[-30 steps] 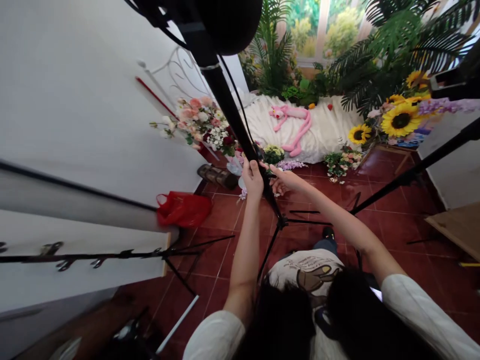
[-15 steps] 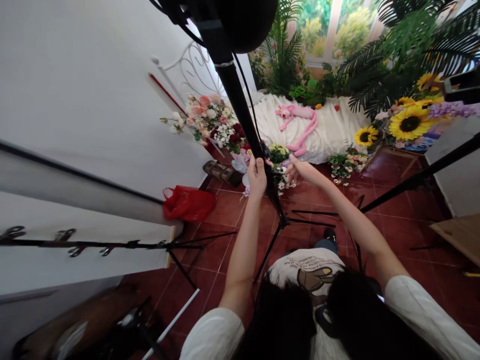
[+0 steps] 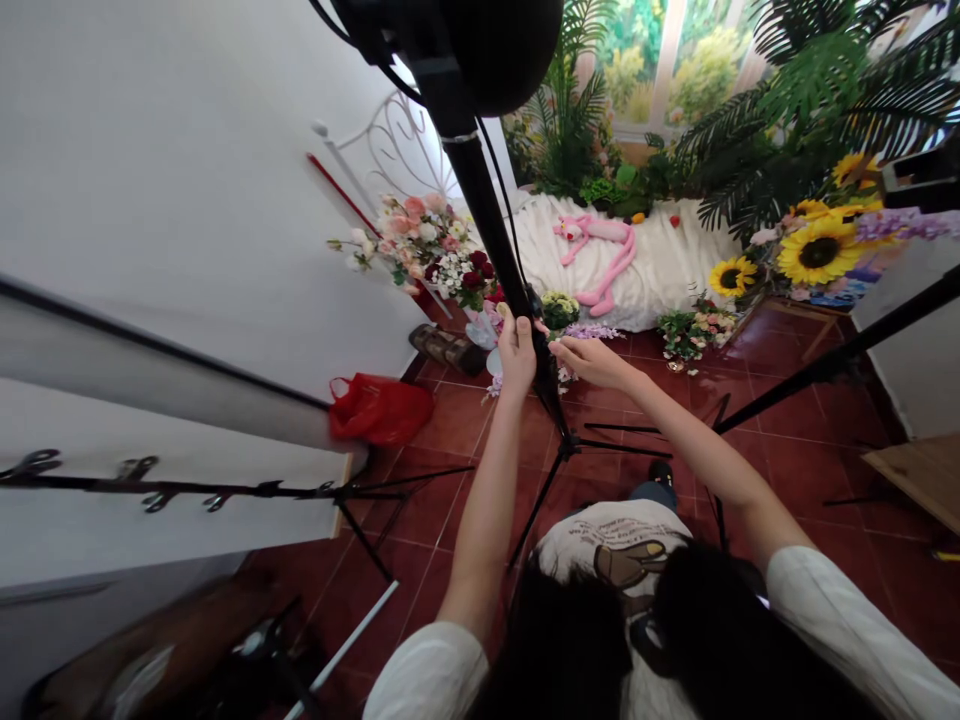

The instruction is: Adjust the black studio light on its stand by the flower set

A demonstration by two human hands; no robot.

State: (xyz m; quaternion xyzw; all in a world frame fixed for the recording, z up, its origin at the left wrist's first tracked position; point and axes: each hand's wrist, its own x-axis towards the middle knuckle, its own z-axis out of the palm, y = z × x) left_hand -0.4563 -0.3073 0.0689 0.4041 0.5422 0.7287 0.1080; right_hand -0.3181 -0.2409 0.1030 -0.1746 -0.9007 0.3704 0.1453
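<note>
The person has the black stand [image 3: 495,225] by its pole, the left hand [image 3: 516,358] wrapped round it with the fingers closed on the tube and the thumb laid along the near side. The right hand [image 3: 596,361] comes in from the other side, its fingers bunched together and the tips right beside the pole at about the same height; I can't make out whether they are pinching a part of it or just short of touching. The stand is straight in front of the person on the red tiled floor [image 3: 450,420], its thin legs spread, with a bulky black head [image 3: 499,50] up top and a thin cable [image 3: 503,185] running down alongside the pole. Past it a white cloth [image 3: 667,265] lies in folds, and a pink plush toy [image 3: 604,230] is sprawled over it, long limbs and all. Pale pink and white flowers [image 3: 416,232] crowd the left end, near a curly white metal headboard [image 3: 341,150], while sunflowers [image 3: 817,252] stand off to the right, below dark palm fronds [image 3: 810,95]. A red bag [image 3: 381,408] slumps on the floor by the left-hand wall, and farther left runs a black bar [image 3: 187,487] with clips on it. Over to the right, another black pole [image 3: 847,357] slants across, well apart from both hands.
</note>
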